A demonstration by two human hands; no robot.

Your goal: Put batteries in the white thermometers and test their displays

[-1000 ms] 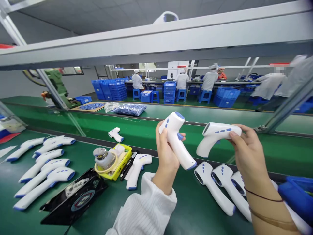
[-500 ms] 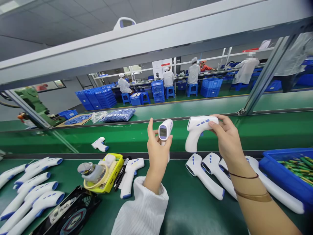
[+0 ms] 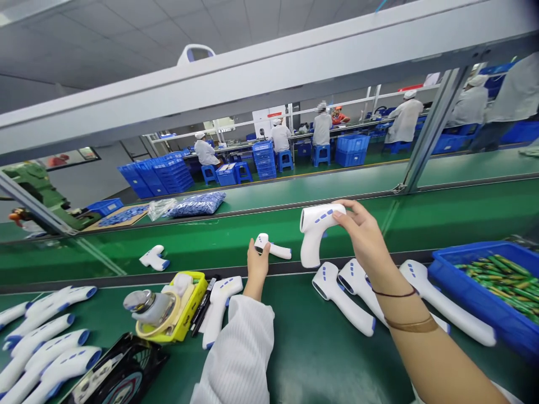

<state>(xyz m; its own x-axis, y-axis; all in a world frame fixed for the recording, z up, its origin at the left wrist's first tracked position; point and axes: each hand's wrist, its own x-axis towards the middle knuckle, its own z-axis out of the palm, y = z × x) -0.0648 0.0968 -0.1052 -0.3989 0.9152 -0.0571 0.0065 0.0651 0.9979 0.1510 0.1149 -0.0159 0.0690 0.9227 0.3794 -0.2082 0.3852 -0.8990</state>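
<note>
While the right hand gripped a white infrared thermometer by its head, its fingers wrapped over the top, the handle pointed down toward the belt. The left hand stood upright, fingers closed on the head of a second thermometer, which lay sideways with its handle to the right. Could not tell if that unit also rested on the belt. White ribbed sleeve on the left arm; bare right forearm with a thin dark cord and a brown band.

Three more thermometers lay side by side on the near green conveyor, just below the right forearm. Past them sat a blue plastic tote of green-and-yellow cylindrical parts. Left of the hands were a thermometer, black pens and a yellow tray holding a metal-topped roll. Further left, a batch of thermometers lay beside a black unit. One thermometer lay on the far green belt. Beyond it were a bag of blue parts, stacked blue crates and co-workers in white smocks.
</note>
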